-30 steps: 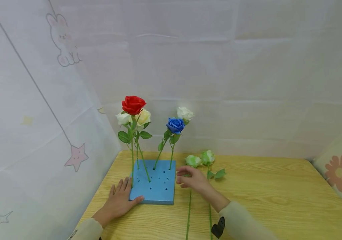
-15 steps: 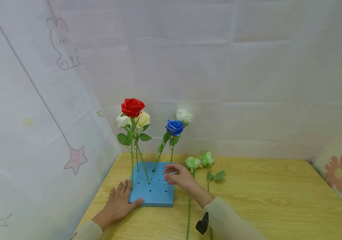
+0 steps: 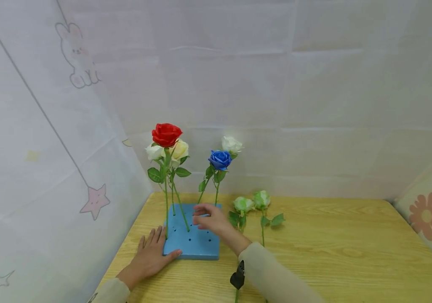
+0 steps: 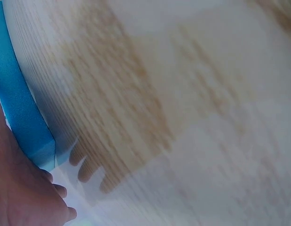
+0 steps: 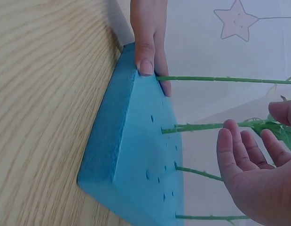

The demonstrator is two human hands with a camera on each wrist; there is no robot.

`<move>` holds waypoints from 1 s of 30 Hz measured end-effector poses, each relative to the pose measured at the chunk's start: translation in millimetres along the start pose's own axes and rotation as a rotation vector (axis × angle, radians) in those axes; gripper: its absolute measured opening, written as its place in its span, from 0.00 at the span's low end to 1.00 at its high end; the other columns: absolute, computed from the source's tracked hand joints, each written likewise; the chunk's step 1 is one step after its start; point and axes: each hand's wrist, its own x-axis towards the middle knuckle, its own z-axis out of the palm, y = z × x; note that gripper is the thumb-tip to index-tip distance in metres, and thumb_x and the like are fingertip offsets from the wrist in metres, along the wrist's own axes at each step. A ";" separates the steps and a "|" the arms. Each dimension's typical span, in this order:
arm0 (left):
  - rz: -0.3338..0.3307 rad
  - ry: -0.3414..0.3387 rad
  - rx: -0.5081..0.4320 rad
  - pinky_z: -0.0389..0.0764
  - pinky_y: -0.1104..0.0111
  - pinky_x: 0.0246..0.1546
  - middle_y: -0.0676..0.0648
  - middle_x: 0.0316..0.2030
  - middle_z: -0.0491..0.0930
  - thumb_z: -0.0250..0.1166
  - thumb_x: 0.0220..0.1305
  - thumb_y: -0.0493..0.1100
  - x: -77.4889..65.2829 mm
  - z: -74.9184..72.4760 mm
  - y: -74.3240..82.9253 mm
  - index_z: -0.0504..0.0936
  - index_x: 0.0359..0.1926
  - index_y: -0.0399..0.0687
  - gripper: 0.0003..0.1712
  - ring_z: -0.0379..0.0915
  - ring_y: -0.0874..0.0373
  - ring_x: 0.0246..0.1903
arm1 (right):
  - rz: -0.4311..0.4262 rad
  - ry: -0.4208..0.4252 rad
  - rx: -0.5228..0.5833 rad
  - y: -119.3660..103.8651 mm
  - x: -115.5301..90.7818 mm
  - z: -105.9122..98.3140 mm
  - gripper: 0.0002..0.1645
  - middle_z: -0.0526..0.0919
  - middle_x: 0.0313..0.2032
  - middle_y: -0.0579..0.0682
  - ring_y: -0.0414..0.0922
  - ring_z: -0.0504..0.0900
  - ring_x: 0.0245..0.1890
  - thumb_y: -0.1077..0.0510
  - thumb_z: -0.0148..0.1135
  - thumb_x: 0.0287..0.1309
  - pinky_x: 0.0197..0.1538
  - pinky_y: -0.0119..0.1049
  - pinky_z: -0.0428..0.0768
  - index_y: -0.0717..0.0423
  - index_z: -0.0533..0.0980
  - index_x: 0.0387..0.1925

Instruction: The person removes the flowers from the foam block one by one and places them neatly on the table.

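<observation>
A blue foam block (image 3: 197, 249) with small holes lies on the table. Upright in it stand a red rose (image 3: 166, 134), a cream rose (image 3: 180, 150), a white rose (image 3: 153, 152), a blue rose (image 3: 220, 160) and another white rose (image 3: 232, 144). My left hand (image 3: 148, 255) rests at the block's left front corner, its thumb touching the top in the right wrist view. Above the block hovers my right hand (image 3: 214, 221), fingers loosely bent and holding nothing, near the standing stems (image 5: 197, 127). It hides some holes and the blue rose's stem base.
Two green-white roses, one on the left (image 3: 243, 204) and one on the right (image 3: 262, 200), lie on the wooden table (image 3: 333, 244) right of the block. My right forearm crosses over their stems. White printed cloth (image 3: 276, 105) hangs behind and at both sides.
My right hand has moved left, from beside the block's right edge to over its middle. The left hand has stayed at the block's corner.
</observation>
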 end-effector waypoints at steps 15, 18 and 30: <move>0.010 0.003 0.011 0.39 0.31 0.70 0.32 0.78 0.47 0.50 0.67 0.78 -0.1 -2.5 2.6 0.47 0.80 0.35 0.62 0.40 0.30 0.77 | -0.001 -0.024 0.062 1.4 28.0 34.3 0.26 0.82 0.55 0.51 0.44 0.84 0.49 0.53 0.69 0.65 0.54 0.46 0.84 0.51 0.77 0.63; 0.006 0.002 0.012 0.39 0.31 0.70 0.32 0.78 0.47 0.50 0.66 0.78 -1.1 -3.1 3.3 0.47 0.80 0.35 0.62 0.40 0.31 0.77 | -0.001 -0.034 0.081 0.9 32.1 40.1 0.25 0.83 0.54 0.49 0.44 0.83 0.49 0.53 0.69 0.65 0.54 0.44 0.84 0.49 0.78 0.62; 0.000 -0.014 0.005 0.38 0.31 0.70 0.33 0.79 0.46 0.50 0.66 0.78 -0.5 -2.4 2.2 0.45 0.80 0.37 0.62 0.39 0.31 0.77 | -0.024 -0.078 0.124 -2.4 41.6 56.6 0.26 0.82 0.55 0.49 0.45 0.83 0.53 0.55 0.67 0.67 0.59 0.52 0.80 0.51 0.76 0.65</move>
